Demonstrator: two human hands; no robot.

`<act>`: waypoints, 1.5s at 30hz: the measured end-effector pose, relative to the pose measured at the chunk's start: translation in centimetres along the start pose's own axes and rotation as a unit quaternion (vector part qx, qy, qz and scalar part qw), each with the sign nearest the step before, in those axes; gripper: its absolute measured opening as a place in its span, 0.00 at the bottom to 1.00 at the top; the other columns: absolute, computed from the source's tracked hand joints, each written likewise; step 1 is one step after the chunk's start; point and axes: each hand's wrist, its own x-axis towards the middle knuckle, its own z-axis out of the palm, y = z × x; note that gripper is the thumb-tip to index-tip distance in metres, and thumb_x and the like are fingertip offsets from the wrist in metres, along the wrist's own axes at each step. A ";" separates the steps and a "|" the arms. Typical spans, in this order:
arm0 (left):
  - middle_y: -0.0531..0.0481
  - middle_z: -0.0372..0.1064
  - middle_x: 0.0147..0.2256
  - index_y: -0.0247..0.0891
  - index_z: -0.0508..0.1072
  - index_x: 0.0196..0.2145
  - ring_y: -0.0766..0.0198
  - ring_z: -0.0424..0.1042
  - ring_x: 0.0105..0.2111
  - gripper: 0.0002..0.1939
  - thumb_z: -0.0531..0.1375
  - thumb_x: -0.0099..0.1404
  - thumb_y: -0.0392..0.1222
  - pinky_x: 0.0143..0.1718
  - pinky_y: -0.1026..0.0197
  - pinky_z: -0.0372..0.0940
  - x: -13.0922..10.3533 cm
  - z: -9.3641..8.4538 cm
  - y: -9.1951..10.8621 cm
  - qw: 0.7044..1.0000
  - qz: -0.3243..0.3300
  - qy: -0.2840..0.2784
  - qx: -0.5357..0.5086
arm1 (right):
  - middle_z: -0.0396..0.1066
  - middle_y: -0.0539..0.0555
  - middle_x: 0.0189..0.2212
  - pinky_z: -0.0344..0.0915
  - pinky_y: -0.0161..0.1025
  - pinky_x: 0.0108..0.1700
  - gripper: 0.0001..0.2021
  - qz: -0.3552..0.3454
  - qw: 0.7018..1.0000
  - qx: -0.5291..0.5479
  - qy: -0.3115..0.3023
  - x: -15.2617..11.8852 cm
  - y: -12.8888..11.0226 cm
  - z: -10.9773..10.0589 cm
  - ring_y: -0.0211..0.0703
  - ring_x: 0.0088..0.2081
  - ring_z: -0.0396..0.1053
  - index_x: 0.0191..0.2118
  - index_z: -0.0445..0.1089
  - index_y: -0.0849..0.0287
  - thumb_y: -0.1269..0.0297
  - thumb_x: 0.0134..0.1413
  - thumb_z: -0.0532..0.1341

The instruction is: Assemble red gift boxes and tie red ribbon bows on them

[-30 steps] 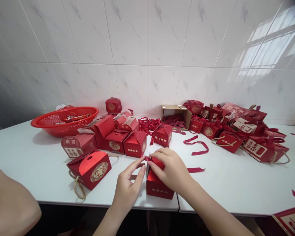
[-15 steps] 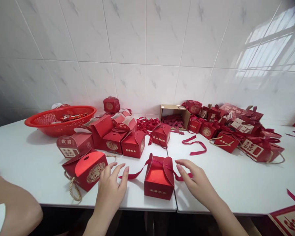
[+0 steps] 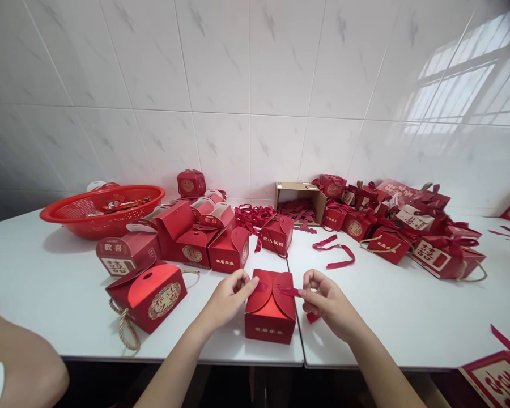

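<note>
A red gift box (image 3: 270, 327) with gold characters on its front stands upright near the table's front edge, its curved top flaps folded together. Dark red ribbon (image 3: 288, 291) runs through the flaps. My left hand (image 3: 230, 296) is closed at the box's left side, thumb and fingers pinching the ribbon close to the flap. On the other side, my right hand (image 3: 329, 303) pinches the ribbon's right part and holds it taut, just clear of the box. A loose ribbon end (image 3: 313, 317) hangs below the right fingers.
To the left sit a red box with rope handles (image 3: 153, 297), several other boxes, and a red plastic basket (image 3: 104, 226) holding wrapped items. Behind are a cardboard box (image 3: 321, 209) and a stray ribbon (image 3: 340, 255). Filled-looking boxes (image 3: 389, 245) crowd the right. Another person's arm (image 3: 21, 351) rests at far left.
Both hands have moved from open beside the box to pinching the ribbon. The ribbon is pulled straighter, and the top flaps now lie flatter and closer together.
</note>
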 end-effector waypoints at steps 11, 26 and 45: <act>0.59 0.49 0.19 0.38 0.58 0.21 0.71 0.50 0.19 0.21 0.58 0.58 0.56 0.19 0.68 0.48 0.0 -1.9 -0.2 0.998 -0.039 -0.010 -0.048 | 0.59 0.47 0.22 0.54 0.35 0.27 0.17 -0.057 0.944 -0.313 0.085 -0.4 -1.5 0.6 0.35 0.24 0.55 0.30 0.63 0.58 0.49 0.57 0.56; 0.48 0.74 0.27 0.43 0.77 0.27 0.52 0.72 0.33 0.22 0.51 0.64 0.58 0.34 0.58 0.62 -4.4 -1.5 -2.5 0.991 -0.072 0.029 0.111 | 0.59 0.49 0.15 0.59 0.38 0.26 0.24 -0.012 0.925 -0.367 0.098 -4.2 1.9 1.2 0.41 0.21 0.61 0.22 0.70 0.58 0.48 0.61 0.50; 0.49 0.76 0.30 0.36 0.79 0.33 0.62 0.73 0.35 0.13 0.68 0.53 0.47 0.36 0.61 0.67 0.5 -3.3 5.0 0.889 0.112 0.213 -0.389 | 0.72 0.53 0.31 0.67 0.36 0.31 0.16 -0.234 0.921 -0.027 0.311 -0.6 -4.2 1.0 0.35 0.27 0.66 0.41 0.75 0.59 0.55 0.49 0.66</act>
